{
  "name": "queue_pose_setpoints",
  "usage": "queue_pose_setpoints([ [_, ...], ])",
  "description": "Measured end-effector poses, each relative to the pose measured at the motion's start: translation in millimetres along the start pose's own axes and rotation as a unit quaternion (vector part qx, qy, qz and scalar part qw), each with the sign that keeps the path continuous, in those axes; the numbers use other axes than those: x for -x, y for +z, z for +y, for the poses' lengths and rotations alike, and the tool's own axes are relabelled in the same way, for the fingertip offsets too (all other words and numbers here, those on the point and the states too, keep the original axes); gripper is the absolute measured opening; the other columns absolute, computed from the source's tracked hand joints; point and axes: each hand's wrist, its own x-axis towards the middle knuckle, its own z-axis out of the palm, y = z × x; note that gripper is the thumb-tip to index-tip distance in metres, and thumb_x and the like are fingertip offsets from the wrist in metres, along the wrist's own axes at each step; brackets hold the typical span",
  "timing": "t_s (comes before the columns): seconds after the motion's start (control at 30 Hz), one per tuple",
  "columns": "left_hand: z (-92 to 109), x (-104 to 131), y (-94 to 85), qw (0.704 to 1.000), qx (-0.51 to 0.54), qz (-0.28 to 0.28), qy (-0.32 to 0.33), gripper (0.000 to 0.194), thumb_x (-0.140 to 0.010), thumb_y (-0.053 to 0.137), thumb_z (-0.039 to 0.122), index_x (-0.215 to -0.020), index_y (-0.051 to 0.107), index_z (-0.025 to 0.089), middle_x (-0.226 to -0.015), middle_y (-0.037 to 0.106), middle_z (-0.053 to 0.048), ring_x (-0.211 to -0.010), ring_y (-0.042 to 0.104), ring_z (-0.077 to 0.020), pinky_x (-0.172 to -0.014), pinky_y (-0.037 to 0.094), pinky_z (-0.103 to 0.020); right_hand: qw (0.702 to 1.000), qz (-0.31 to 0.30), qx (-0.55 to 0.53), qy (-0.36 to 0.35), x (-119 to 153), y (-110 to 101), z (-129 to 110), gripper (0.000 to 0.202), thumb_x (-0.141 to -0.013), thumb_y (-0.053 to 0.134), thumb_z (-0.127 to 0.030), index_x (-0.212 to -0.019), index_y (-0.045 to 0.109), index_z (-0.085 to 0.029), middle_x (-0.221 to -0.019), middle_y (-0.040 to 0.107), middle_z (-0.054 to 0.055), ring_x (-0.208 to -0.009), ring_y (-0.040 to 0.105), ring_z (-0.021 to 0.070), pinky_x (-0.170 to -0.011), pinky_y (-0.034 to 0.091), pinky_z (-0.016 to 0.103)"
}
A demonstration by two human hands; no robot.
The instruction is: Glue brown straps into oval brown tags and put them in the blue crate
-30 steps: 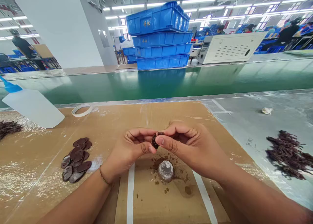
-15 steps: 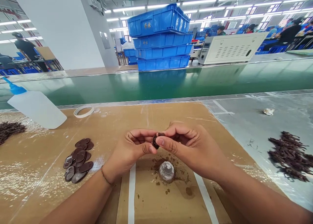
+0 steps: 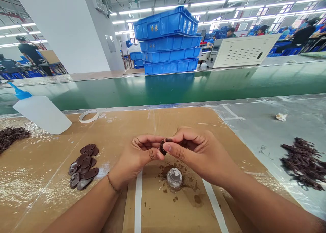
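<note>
Pinching one small dark-brown piece together, the left hand and right hand meet above the brown cardboard-covered desk. Beyond a glossy green strip stand a broad white pillar and stacked blue plastic crates, interiors hidden.

Discs lie left of the container, a heap of strands far right, and crates beyond the strip.

Gap — between tape roll and brown discs | near right hand — small pot blocks
</note>
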Motion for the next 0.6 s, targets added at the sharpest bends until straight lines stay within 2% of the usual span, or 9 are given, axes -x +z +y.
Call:
queue_pose_setpoints([
  [0.3,-1.7,0.8,-1.4,1.0,0.01,-0.015,0.002,0.027,-0.066,0.091,0.025,-0.091,0.08,0.028,-0.085,0.079,-0.001,-0.076,0.071,-0.0067,-0.072,0.055,-0.01,1.0,-0.005,-0.01,-0.019,-1.1,-0.9,-1.2,0.021,-0.085,0.074,-0.035,-0.071,0.07,-0.019,-0.064,0.055,-0.004,-0.059,0.045,0.008,-0.052,0.034,0.021],
  [0.6,0.4,2.4,1.2,1.0,0.0,0.008,-0.007,0.028,-0.064,0.092,0.024,-0.089,0.08,0.024,-0.084,0.078,-0.001,-0.072,0.069,-0.0067,-0.065,0.054,-0.009,0.999,-0.02,-0.038,0.014,-0.5,0.2,-4.0,0.023,-0.084,0.073,-0.037,-0.072,0.07,-0.018,-0.064,0.06,-0.002,-0.059,0.045,0.0094,-0.051,0.033,0.023],
])
